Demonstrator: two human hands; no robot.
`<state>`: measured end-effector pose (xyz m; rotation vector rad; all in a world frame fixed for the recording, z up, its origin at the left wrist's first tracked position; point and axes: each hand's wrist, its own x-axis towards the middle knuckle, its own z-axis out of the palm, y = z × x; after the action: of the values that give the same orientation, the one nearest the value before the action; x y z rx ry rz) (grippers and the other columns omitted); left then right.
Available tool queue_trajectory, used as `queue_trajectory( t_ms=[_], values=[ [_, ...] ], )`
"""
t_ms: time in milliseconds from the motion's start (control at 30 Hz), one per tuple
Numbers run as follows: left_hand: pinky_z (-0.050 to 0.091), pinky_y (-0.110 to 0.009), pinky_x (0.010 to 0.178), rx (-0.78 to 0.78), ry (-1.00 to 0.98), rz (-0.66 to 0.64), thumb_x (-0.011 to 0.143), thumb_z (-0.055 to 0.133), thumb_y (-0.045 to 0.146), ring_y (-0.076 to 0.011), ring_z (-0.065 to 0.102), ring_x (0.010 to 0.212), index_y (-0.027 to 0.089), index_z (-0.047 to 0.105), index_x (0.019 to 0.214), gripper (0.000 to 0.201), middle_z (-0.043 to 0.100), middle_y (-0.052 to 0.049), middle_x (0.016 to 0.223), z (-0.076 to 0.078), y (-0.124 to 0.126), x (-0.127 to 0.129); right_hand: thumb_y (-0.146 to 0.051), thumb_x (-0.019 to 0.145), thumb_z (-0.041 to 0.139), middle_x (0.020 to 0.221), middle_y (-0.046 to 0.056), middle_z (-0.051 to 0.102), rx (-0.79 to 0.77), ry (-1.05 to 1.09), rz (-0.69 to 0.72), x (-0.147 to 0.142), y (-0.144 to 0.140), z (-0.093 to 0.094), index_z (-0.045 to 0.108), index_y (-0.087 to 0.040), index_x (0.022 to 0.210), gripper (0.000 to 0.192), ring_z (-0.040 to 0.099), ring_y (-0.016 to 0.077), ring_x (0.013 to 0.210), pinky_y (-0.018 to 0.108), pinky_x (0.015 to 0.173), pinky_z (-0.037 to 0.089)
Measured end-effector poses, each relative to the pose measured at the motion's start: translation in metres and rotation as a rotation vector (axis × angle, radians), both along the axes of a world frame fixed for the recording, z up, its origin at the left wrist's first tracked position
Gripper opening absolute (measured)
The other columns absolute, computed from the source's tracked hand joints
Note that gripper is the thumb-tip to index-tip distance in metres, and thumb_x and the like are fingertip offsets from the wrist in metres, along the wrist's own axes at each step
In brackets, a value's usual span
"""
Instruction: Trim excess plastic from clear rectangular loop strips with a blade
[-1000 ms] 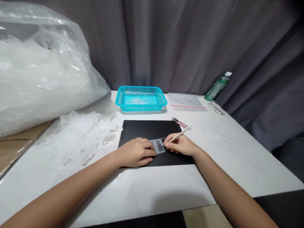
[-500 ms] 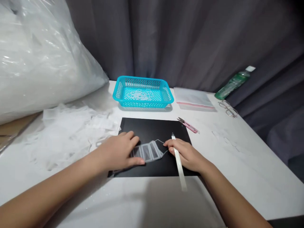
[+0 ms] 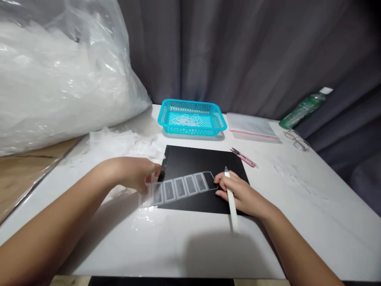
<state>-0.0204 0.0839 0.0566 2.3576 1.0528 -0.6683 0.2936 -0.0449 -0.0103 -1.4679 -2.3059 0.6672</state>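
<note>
A single head-worn camera gives the one view. It looks forward and down from above the near side of the surface [image 3: 157, 250], whose near edge runs along the bottom of the picture; the forearms [image 3: 59, 222] enter from the near left and near right corners. The left hand [image 3: 139, 172] and right hand [image 3: 235, 190] sit close to the lens, around the middle. Farther off come the turquoise perforated basket [image 3: 193, 131] and the dark grey curtain [image 3: 253, 51] filling the far background. The wide field takes in the clear plastic bag [image 3: 65, 83], cut by the left border, and the green bottle [image 3: 305, 109] at far right.
</note>
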Motion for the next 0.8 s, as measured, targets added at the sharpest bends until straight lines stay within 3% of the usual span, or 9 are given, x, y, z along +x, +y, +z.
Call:
queue_trajectory(
  t_ms=[100, 200, 300, 367, 433, 500, 600, 700, 800],
  values=[
    [0.045, -0.029, 0.059, 0.226, -0.125, 0.0, 0.077, 0.065, 0.032, -0.0247, 0.066, 0.076, 0.022, 0.059, 0.115, 0.04, 0.068, -0.008, 0.104, 0.007, -0.01, -0.005, -0.026, 0.091, 0.055, 0.119, 0.01, 0.062, 0.009, -0.008, 0.077, -0.006, -0.001, -0.001, 0.048, -0.021, 0.077, 0.016, 0.054, 0.0242, 0.111, 0.037, 0.09, 0.044],
    [0.05, -0.034, 0.071, 0.403, -0.385, -0.116, 0.094, 0.046, 0.033, -0.0242, 0.066, 0.084, 0.019, 0.06, 0.11, 0.025, 0.067, -0.01, 0.106, -0.004, -0.035, 0.01, -0.029, 0.093, 0.053, 0.105, 0.01, 0.068, 0.026, -0.076, 0.061, -0.006, -0.005, 0.007, 0.061, -0.021, 0.095, 0.012, 0.061, 0.0237, 0.097, 0.035, 0.081, 0.046],
    [0.044, -0.042, 0.101, 0.343, -0.684, -0.378, 0.094, 0.05, 0.044, -0.0287, 0.054, 0.121, 0.018, 0.056, 0.123, 0.039, 0.055, -0.013, 0.135, -0.038, -0.062, 0.031, -0.037, 0.093, 0.052, 0.079, 0.005, 0.065, -0.041, -0.1, -0.003, 0.002, -0.009, 0.016, 0.063, -0.021, 0.094, 0.019, 0.06, 0.0197, 0.074, 0.031, 0.066, 0.045],
    [0.034, -0.054, 0.11, 0.319, -0.693, -0.449, 0.09, 0.053, 0.055, -0.0348, 0.042, 0.134, 0.017, 0.048, 0.134, 0.058, 0.045, -0.015, 0.146, -0.061, -0.072, 0.039, -0.044, 0.094, 0.047, 0.077, 0.003, 0.064, -0.121, -0.037, -0.079, 0.007, -0.01, 0.018, 0.059, -0.022, 0.089, 0.026, 0.057, 0.0165, 0.065, 0.029, 0.061, 0.043],
    [0.03, -0.056, 0.112, 0.272, -0.703, -0.453, 0.091, 0.052, 0.056, -0.0347, 0.041, 0.135, 0.016, 0.047, 0.136, 0.06, 0.044, -0.015, 0.147, -0.074, -0.075, 0.04, -0.052, 0.097, 0.036, 0.086, 0.004, 0.065, -0.165, 0.154, -0.165, 0.008, -0.009, 0.012, 0.053, -0.023, 0.105, 0.035, 0.057, 0.0149, 0.064, 0.029, 0.06, 0.044],
    [0.032, -0.052, 0.113, 0.195, -0.72, -0.47, 0.091, 0.053, 0.054, -0.0327, 0.044, 0.134, 0.017, 0.052, 0.131, 0.055, 0.048, -0.013, 0.144, -0.076, -0.072, 0.037, -0.06, 0.096, 0.027, 0.088, 0.004, 0.063, -0.176, 0.426, -0.194, 0.004, -0.008, 0.004, 0.043, -0.024, 0.119, 0.045, 0.055, 0.0137, 0.062, 0.028, 0.06, 0.045],
    [0.033, -0.046, 0.114, 0.079, -0.768, -0.509, 0.091, 0.055, 0.049, -0.0273, 0.052, 0.127, 0.022, 0.058, 0.123, 0.042, 0.059, -0.007, 0.134, -0.068, -0.068, 0.032, -0.061, 0.093, 0.041, 0.077, 0.0, 0.059, -0.243, 0.676, -0.158, -0.008, -0.006, -0.005, 0.049, -0.023, 0.104, 0.041, 0.052, 0.0117, 0.058, 0.026, 0.055, 0.044],
    [0.031, -0.05, 0.114, 0.091, -0.806, -0.482, 0.091, 0.055, 0.048, -0.0282, 0.054, 0.125, 0.02, 0.054, 0.128, 0.046, 0.059, -0.009, 0.133, -0.066, -0.068, 0.033, -0.05, 0.082, 0.066, 0.075, 0.001, 0.062, -0.265, 0.71, -0.23, -0.019, -0.004, -0.004, 0.059, -0.02, 0.087, 0.032, 0.055, 0.0115, 0.058, 0.024, 0.053, 0.044],
    [0.033, -0.053, 0.113, 0.128, -0.79, -0.468, 0.092, 0.054, 0.05, -0.0322, 0.051, 0.127, 0.016, 0.052, 0.13, 0.051, 0.055, -0.013, 0.138, -0.072, -0.07, 0.035, -0.043, 0.073, 0.076, 0.078, 0.004, 0.067, -0.229, 0.692, -0.307, -0.023, -0.002, -0.001, 0.067, -0.018, 0.081, 0.028, 0.06, 0.0144, 0.065, 0.026, 0.057, 0.047]
  ],
)
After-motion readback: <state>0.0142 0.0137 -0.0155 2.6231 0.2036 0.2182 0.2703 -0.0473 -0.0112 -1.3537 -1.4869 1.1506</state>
